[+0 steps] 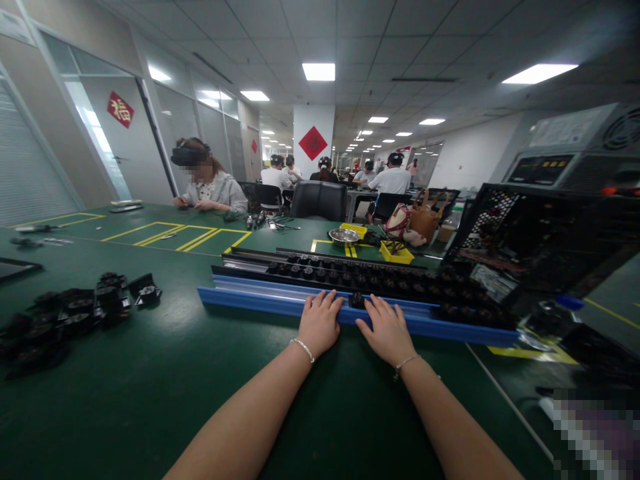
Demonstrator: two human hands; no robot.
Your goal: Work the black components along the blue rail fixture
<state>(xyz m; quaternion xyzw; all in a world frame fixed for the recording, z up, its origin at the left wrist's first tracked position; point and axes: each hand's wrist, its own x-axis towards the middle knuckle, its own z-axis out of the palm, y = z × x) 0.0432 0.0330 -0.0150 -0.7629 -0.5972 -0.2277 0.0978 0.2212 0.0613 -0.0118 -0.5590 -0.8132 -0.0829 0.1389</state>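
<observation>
My left hand (319,323) and my right hand (387,329) rest side by side on the near edge of a long blue rail tray (250,297) on the green table (150,387). Both hands lie palm down with fingers stretched forward over the tray. A small black part (357,301) sits between the two hands, touching my right fingertips. Rows of similar black parts (350,273) fill black rails (260,261) just behind the blue tray.
A pile of black parts (75,310) lies at the left. An open computer case (540,240) stands at the right. A metal bowl (344,235) and yellow bins (396,252) sit farther back. A person wearing a headset (207,180) sits across the table; others sit beyond.
</observation>
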